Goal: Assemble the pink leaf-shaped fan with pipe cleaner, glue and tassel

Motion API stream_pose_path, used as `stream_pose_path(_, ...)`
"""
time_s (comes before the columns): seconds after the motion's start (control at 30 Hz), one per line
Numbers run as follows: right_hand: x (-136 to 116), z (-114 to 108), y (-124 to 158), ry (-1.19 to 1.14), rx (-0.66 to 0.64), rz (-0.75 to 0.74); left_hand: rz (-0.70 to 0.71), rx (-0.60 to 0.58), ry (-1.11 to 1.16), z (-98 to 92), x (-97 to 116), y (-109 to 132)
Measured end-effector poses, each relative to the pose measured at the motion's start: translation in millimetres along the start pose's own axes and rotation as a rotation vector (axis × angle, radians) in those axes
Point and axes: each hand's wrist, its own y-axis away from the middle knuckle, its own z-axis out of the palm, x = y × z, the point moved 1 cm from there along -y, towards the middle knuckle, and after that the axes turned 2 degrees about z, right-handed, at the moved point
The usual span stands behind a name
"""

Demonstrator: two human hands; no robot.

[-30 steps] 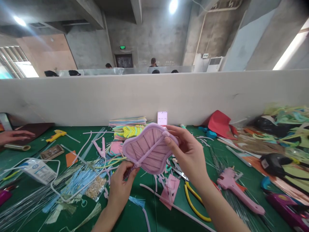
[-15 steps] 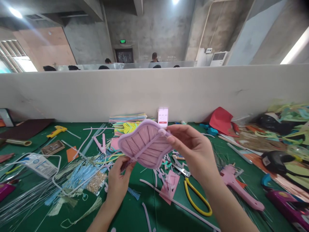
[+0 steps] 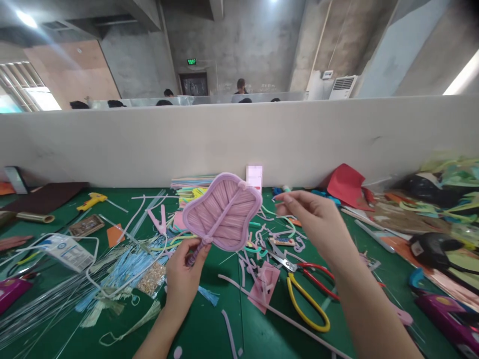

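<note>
A lilac hand fan, built of fuzzy pipe cleaners with a rim and a central rib, is tilted in front of me. My left hand is closed around its short handle below the lower end of the rib. To the right of the fan, and apart from it, my right hand hovers over the table with its fingers loosely bent and nothing visible in them. Below the right hand lie scissors with one yellow and one red handle. A pink card with lilac scraps on it rests just left of them.
Bundles of coloured pipe cleaners lie behind the fan, near a phone against the white partition. Blue tassels, a yellow glue gun and wires are at left. A purple glue gun lies at right.
My right hand has let go of the fan's upper tip and moved right. The fan stays in my left hand, its face turned more toward me. The scissors' red handle has come into view.
</note>
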Motion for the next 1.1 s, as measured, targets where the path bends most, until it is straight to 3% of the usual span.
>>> stream_pose_path(0.13,7.5,26.7,9.5,-0.305,-0.419,0.132,-0.071,0.004,0.102,3.1,4.5,-0.8)
stream_pose_path(0.2,12.0,48.3,16.0,-0.400,-0.542,0.137,-0.104,-0.031,0.144,4.9,9.2,-0.7)
stream_pose_path(0.33,13.1,81.8,2.3,-0.511,-0.434,0.113,-0.225,-0.224,0.377,4.6,22.1,-4.3)
stream_pose_path(0.5,-15.1,90.0,-68.1,-0.538,-0.426,0.212,-0.497,-0.375,0.905,-5.6,26.0,-15.6)
stream_pose_path(0.6,-33.5,86.3,-106.3,-0.532,-0.425,0.201,-0.590,-0.408,0.998,-9.7,20.7,-17.3)
stream_pose_path(0.73,-41.8,77.8,-130.9,-0.509,-0.420,0.176,-0.664,-0.498,0.935,-8.6,15.0,-13.4)
stream_pose_path(0.8,-41.3,71.9,-133.8,-0.498,-0.428,0.169,-0.651,-0.475,0.878,-9.3,13.5,-13.4)
stream_pose_path(0.97,-39.6,61.2,-121.7,-0.485,-0.513,0.181,-0.492,-0.284,0.707,-17.1,17.4,-23.7)
stream_pose_path(1.1,-37.9,66.1,-106.3,-0.487,-0.618,0.211,-0.332,-0.338,0.645,-14.8,41.7,-37.3)
